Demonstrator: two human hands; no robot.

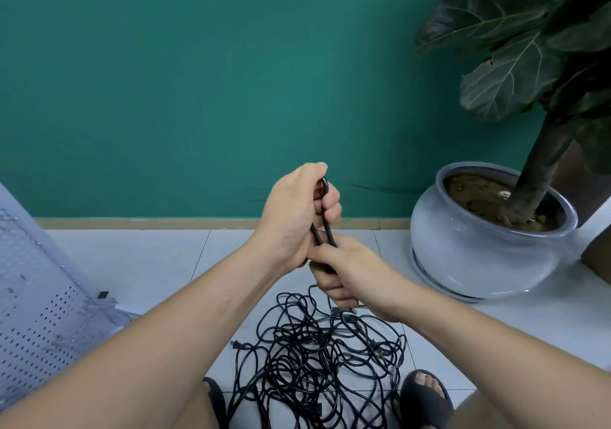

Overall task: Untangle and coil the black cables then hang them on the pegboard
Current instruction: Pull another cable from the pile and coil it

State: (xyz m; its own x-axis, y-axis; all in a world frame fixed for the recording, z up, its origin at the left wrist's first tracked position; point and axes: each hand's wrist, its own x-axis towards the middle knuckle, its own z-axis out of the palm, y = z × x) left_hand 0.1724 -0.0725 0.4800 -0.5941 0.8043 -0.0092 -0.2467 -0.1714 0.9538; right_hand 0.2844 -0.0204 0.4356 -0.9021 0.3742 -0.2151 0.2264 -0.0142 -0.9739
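A tangled heap of black cables [314, 356] lies on the white tiled floor between my feet. My left hand [294, 210] is raised in front of the wall and grips the top of a folded black cable loop [325, 217], its bend showing between thumb and fingers. Just below it, my right hand [344, 273] is closed around the same loop's two strands, which run down into the heap. A white pegboard [36, 299] leans at the far left; no cable hangs on it in the visible part.
A large pale grey pot [479, 247] with a big-leafed plant [515, 52] stands at the right against the teal wall. My feet in dark sandals [426, 395] flank the heap. A brown box edge [598, 250] shows at the far right.
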